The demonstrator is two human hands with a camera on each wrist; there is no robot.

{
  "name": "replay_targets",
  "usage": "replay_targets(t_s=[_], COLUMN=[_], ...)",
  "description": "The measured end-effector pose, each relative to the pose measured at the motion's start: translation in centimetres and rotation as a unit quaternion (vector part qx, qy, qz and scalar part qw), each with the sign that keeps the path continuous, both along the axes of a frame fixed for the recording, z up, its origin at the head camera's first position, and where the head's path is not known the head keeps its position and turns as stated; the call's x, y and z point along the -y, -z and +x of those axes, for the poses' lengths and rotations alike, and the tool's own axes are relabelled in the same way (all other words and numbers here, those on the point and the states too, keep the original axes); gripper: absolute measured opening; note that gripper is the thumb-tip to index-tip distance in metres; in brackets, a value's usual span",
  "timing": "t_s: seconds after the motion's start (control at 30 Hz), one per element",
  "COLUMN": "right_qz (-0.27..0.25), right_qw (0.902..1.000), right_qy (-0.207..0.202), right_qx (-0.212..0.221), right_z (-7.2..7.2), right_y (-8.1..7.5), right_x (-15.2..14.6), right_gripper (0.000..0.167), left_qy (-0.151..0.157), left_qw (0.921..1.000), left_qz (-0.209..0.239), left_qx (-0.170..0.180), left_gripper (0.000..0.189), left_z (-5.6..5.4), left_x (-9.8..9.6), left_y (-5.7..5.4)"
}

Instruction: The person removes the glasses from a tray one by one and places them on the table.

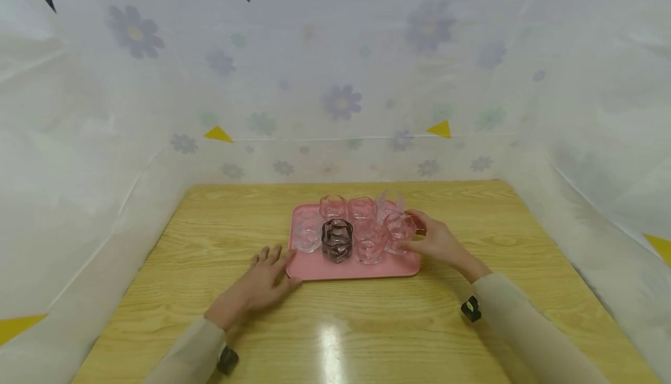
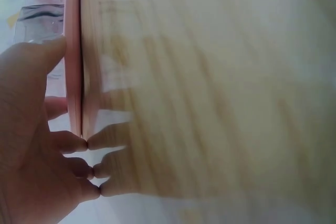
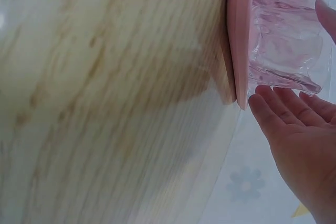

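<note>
Several clear glass cups (image 1: 370, 244) and one smoky grey glass cup (image 1: 337, 241) stand on a pink tray (image 1: 314, 270). At the tray's front left corner is my left hand (image 1: 264, 279), its fingers spread on the table and its thumb by the tray's edge. In the left wrist view the left hand (image 2: 31, 114) touches the tray's rim. My right hand (image 1: 437, 244) holds the clear cup (image 1: 400, 229) at the tray's right side, thumb in front and fingers behind. In the right wrist view the right hand's fingers (image 3: 283, 108) lie along that cup's side.
The tray sits on a wooden table (image 1: 236, 215) towards its far edge. White sheeting with a flower print (image 1: 341, 101) hangs behind and at both sides. Yellow triangles (image 1: 440, 129) are on the sheeting.
</note>
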State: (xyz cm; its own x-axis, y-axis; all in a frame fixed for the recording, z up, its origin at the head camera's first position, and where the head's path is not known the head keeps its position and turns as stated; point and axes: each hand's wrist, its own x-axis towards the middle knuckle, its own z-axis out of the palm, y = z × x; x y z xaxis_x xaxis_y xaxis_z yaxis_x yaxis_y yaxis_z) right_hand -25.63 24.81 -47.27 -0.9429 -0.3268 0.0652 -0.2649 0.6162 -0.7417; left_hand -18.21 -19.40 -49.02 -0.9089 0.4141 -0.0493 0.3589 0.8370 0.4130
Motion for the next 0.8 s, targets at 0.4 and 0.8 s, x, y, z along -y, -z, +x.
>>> replay_targets(t_s=[0.4,0.8], right_qz=[0.016,0.004], right_qw=[0.9999,0.9998], right_qy=[-0.002,-0.003], right_qx=[0.001,-0.018], right_z=[-0.30,-0.39], right_y=[0.41,0.53], right_x=[0.48,0.69], right_gripper=[0.097,0.090], left_qy=[-0.001,0.000], left_qw=[1.0000,0.9999], left_qz=[0.003,0.009], left_qx=[0.000,0.006], left_gripper=[0.076,0.075], left_z=[-0.15,-0.11], left_x=[-0.13,-0.15], left_y=[-0.10,-0.48])
